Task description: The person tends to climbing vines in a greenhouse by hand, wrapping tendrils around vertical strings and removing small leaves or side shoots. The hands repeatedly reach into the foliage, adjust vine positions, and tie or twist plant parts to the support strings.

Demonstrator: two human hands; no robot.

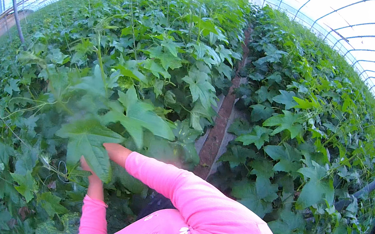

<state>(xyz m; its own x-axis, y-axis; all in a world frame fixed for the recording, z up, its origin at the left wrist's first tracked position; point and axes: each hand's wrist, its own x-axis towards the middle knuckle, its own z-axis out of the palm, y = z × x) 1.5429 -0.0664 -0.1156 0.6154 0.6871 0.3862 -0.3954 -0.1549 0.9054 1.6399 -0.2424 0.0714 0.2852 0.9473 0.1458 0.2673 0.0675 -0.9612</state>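
Note:
My left hand (86, 168) reaches up among lobed green vine leaves, its fingers mostly hidden behind a broad leaf (90, 140). From the right comes my right hand (115, 152), whose fingers also pass out of sight behind that same leaf. Whether either hand grips a stem cannot be seen. Above them, a second large leaf (139, 118) spreads to the right. A young vine stem (100, 61) rises blurred over the leaves, and curled tendrils (36, 107) stretch out to the left. Just below my left hand is a thin pale loop (62, 172) by a stem.
A brown soil path (221, 126) runs between dense plant rows. Thin upright strings (132, 23) hang among the vines. A metal post (16, 3) stands at far left, under the curved greenhouse frame (365, 40). At right, a grey pipe (369, 186) crosses the foliage.

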